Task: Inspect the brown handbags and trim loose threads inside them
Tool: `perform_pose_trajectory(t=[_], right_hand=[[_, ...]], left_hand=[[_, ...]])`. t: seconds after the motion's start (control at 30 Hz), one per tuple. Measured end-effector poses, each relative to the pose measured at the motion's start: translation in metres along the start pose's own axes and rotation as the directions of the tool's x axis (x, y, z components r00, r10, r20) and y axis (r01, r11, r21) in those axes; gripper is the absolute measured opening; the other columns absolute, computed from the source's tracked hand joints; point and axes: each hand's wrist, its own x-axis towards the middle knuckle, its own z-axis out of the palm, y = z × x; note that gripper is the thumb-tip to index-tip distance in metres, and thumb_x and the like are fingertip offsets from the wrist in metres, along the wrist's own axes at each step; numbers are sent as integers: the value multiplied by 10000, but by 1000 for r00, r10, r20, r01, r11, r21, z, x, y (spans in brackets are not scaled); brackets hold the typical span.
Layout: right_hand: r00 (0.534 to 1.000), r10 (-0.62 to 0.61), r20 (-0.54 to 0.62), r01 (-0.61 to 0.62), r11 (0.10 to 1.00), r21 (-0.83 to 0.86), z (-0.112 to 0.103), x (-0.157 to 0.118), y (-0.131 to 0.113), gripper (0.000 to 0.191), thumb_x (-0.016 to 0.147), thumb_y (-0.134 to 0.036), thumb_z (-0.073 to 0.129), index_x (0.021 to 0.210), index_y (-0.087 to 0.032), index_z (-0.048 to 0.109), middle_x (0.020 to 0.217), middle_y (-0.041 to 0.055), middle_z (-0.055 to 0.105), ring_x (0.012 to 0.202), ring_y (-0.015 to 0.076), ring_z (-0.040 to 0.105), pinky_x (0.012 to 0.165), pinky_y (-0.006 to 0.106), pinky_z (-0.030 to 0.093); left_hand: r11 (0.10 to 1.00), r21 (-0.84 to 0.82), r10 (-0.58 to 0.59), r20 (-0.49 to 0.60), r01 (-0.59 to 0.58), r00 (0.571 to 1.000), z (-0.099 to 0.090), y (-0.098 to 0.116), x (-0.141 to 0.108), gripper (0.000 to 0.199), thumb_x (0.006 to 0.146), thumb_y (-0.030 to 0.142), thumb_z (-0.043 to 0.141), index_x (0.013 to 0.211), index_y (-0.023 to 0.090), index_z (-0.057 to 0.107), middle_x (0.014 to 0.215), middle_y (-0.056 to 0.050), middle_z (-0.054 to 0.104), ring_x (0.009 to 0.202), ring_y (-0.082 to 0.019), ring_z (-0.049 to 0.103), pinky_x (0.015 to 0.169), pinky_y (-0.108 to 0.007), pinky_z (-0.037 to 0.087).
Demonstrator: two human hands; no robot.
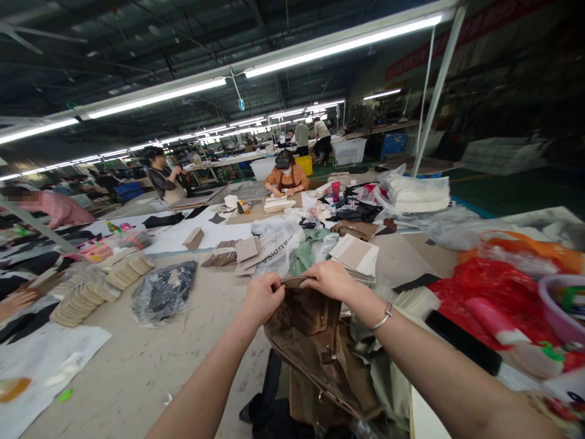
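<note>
Counter (137,366): brown bag (299,341) held at its near edge, mouth up toward camera, long axis slanting from far rim to near right. Plastic-wrapped dark bundle (167,289) set off to the left, probably for elbow room. Rim pinched by left grip (261,300) and right grip (331,280), close together, likely so the edge is kept taut.
</note>
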Motion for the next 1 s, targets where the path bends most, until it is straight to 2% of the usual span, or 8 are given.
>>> perform_pose_trajectory(t=[0.13,0.3,0.5,0.63,0.87,1.0], right_hand=[[999,-38,-16,38,999,-23,2,1,4,377,857,-519,427,892,-255,695,842,43,687,812,185,590,654,256,354],[991,-120,-58,120,993,-17,4,2,8,420,879,-502,395,816,-210,690,796,56,673,785,172,579,748,273,346],[987,-139,-86,137,990,-35,5,3,8,411,900,-465,371,800,-205,673,800,47,669,787,165,581,905,317,296],[988,-137,-76,136,990,-25,3,4,7,377,904,-421,392,787,-203,677,788,44,669,776,159,585,950,331,271],[992,-109,-67,110,994,9,6,8,11,317,872,-436,458,835,-227,693,790,29,678,799,154,587,955,328,266],[995,-101,-24,101,995,6,4,10,10,330,872,-439,453,827,-221,696,809,33,685,777,150,585,836,281,335]], left_hand=[[998,-64,7,-24,-8,1000,1,-1,0,134,699,208,526,569,182,507,726,-5,642,704,-132,570,679,-230,413],[996,-89,-15,-24,13,1000,2,-3,-1,129,713,221,517,590,183,520,758,-9,651,733,-138,583,720,-244,425],[996,-86,-10,-15,9,1000,1,-3,-1,138,731,243,508,609,180,530,756,-5,657,697,-127,576,687,-230,417],[997,-70,-31,1,31,1000,1,-2,2,135,728,236,498,608,179,525,730,1,654,663,-118,563,645,-220,403],[997,-63,-36,34,38,999,1,-3,6,126,680,214,523,560,178,508,671,6,632,684,-133,573,667,-227,413],[993,-81,-89,25,91,996,2,-1,7,128,674,187,515,547,185,503,670,14,634,675,-127,571,650,-217,412]])
